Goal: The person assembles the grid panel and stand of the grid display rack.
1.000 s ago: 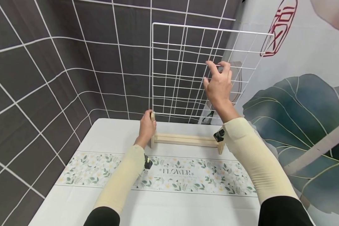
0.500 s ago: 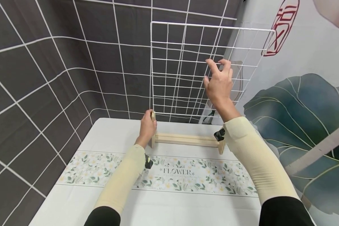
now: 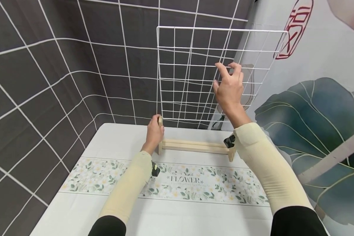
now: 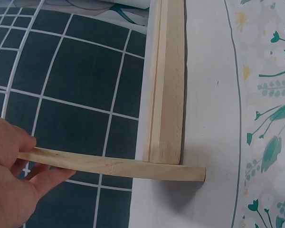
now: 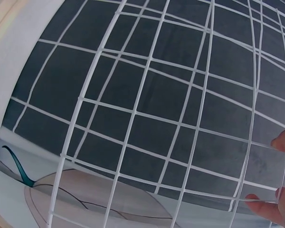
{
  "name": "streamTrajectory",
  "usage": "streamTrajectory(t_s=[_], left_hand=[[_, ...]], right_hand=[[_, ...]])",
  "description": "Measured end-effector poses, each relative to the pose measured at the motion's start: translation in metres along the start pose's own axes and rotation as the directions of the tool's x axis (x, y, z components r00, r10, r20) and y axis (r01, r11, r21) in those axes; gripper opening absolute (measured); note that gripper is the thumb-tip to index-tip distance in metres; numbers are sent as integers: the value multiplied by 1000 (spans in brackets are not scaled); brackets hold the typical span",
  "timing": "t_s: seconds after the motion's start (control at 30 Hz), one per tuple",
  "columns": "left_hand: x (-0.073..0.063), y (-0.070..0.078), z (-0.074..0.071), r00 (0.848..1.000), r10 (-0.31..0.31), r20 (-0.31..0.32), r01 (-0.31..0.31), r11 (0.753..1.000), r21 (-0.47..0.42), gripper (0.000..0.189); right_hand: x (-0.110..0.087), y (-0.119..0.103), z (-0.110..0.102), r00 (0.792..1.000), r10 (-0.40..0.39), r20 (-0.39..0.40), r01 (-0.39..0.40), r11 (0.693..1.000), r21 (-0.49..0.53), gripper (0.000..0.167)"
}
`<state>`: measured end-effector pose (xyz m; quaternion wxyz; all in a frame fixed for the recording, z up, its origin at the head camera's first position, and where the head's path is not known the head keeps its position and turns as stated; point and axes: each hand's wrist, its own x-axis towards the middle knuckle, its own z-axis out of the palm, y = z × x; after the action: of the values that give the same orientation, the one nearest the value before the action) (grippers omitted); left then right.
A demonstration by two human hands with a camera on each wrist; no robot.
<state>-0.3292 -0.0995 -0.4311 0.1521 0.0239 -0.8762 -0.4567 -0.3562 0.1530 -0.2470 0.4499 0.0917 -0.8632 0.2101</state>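
- The left hand (image 3: 154,132) is pinching a flat, pale wooden end board (image 4: 99,165) between thumb and fingers.
- The right hand (image 3: 229,88) is holding a white rectangular wire grid (image 3: 194,28) — fingers curling at its wires.
- The grid is tilting above a pale wooden crossbar (image 3: 194,147), its lower left corner nearing the board.
- A white-lined dark grey cloth (image 3: 106,59) is hanging behind the white table (image 3: 121,131).

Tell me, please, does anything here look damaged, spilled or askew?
Nothing looks spilled or visibly damaged; the white rectangular wire grid and the pale wooden stand appear intact. Only the dark grey backdrop with white lines looks slightly odd: its horizontal lines wave, so it seems to hang unevenly.
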Motion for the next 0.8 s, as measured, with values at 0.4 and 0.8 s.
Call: streamTrajectory(t_s=[0.4,0.8], left_hand=[[0,0,1,1000,-9,3,9,1000,-3,53],[1,-2,2,1000,1,3,-1,1000,4,53]], right_hand=[[0,-6,-3,1000,-4,12,4,1000,-19,48],[0,-7,-3,1000,2,17,-2,1000,-15,48]])
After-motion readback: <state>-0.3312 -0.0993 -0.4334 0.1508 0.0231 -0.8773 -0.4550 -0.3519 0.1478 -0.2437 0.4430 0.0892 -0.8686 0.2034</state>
